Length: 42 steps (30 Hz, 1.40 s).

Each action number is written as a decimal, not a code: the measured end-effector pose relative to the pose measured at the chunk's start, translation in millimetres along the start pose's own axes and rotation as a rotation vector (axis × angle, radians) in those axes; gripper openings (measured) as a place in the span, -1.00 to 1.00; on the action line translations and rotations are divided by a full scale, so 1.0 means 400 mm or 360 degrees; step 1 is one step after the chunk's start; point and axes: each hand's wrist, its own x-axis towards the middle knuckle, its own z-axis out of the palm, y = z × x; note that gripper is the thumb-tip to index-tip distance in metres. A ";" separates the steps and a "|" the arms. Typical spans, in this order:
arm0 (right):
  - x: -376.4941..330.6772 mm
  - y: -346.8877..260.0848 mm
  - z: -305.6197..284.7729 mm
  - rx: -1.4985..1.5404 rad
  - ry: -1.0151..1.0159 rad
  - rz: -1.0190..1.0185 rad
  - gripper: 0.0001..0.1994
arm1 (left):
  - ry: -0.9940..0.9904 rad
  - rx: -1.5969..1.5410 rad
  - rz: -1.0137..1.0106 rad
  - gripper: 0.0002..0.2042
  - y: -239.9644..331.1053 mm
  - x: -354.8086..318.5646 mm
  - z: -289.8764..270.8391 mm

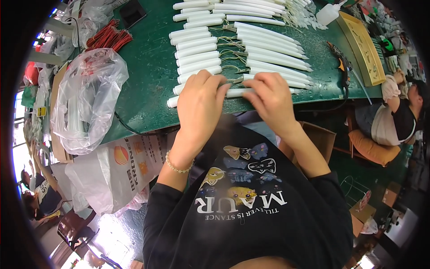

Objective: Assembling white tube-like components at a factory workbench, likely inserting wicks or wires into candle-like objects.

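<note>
At the near edge of the green table my left hand (201,101) has its fingers closed round the nearest short white tube (173,102), whose rounded end sticks out to the left. My right hand (271,98) pinches a longer white tube (237,93) whose narrow tip shows past the knuckles. The two tubes' inner ends face each other between my fingertips; the joint there is too small to make out. Beyond my hands lie a row of short white tubes (197,55) and a row of long, pointed white tubes (273,51), linked by thin pale wires (233,44).
Left on the table are a clear plastic bag (96,85) and a bundle of red wires (109,38). To the right lie a black-and-orange corded tool (343,67), a yellow tray (360,51) and a white squeeze bottle (328,14). Another person (398,107) sits at far right.
</note>
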 end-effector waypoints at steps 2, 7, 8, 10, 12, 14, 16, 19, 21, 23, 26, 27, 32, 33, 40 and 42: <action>0.008 0.022 -0.013 -0.0034 0.0104 0.0090 -0.83 | -0.0022 0.0159 0.0176 -0.92 0.001 0.021 0.008; 0.034 0.053 -0.042 -0.0105 -0.0149 0.0104 -0.84 | -0.0126 0.0268 0.0232 -0.94 -0.004 0.043 0.027; 0.042 0.052 -0.050 -0.0134 -0.0243 0.0074 -0.84 | -0.0149 0.0280 0.0275 -0.92 -0.004 0.049 0.029; 0.057 0.053 -0.058 -0.0161 -0.0339 0.0044 -0.84 | -0.0210 0.0249 0.0217 -0.90 -0.003 0.055 0.030; 0.068 0.055 -0.057 -0.0270 -0.0514 -0.0048 -0.82 | -0.0272 0.0229 0.0155 -0.88 -0.002 0.060 0.031; 0.079 0.061 -0.047 -0.0257 -0.0532 -0.0098 -0.81 | -0.0309 0.0230 0.0119 -0.90 -0.002 0.067 0.041; 0.082 0.060 -0.037 -0.0248 -0.0550 -0.0147 -0.80 | -0.0310 0.0212 0.0110 -0.90 -0.003 0.069 0.050; 0.076 0.052 -0.027 -0.0207 -0.0489 -0.0130 -0.80 | -0.0316 0.0052 0.0011 -0.88 -0.001 0.066 0.043; 0.069 0.049 -0.023 -0.0085 -0.0379 -0.0078 -0.79 | -0.0325 -0.0091 -0.0075 -0.85 -0.003 0.067 0.034; 0.066 0.050 -0.023 -0.0064 -0.0356 -0.0052 -0.80 | -0.0701 -0.0592 -0.0486 -0.80 0.002 0.083 0.012; 0.064 0.055 -0.017 -0.0028 -0.0317 -0.0012 -0.81 | -0.1048 -0.0956 -0.0676 -0.75 -0.004 0.103 -0.012; 0.064 0.057 -0.015 -0.0014 -0.0301 -0.0003 -0.82 | -0.1049 -0.0956 -0.0677 -0.75 0.002 0.106 -0.015; 0.057 0.062 -0.015 0.0086 -0.0297 0.0029 -0.85 | -0.0329 -0.0088 -0.0084 -0.83 0.010 0.104 0.006; 0.056 0.066 -0.016 0.0163 -0.0274 0.0040 -0.85 | -0.0325 -0.0087 -0.0083 -0.83 0.004 0.106 0.012; 0.065 0.089 -0.051 -0.0216 -0.0230 0.0113 -0.85 | -0.0426 0.0418 0.0386 -0.91 -0.009 0.137 0.039; 0.070 0.083 -0.053 -0.0301 -0.0352 0.0096 -0.85 | -0.0473 0.0494 0.0442 -0.92 -0.010 0.143 0.045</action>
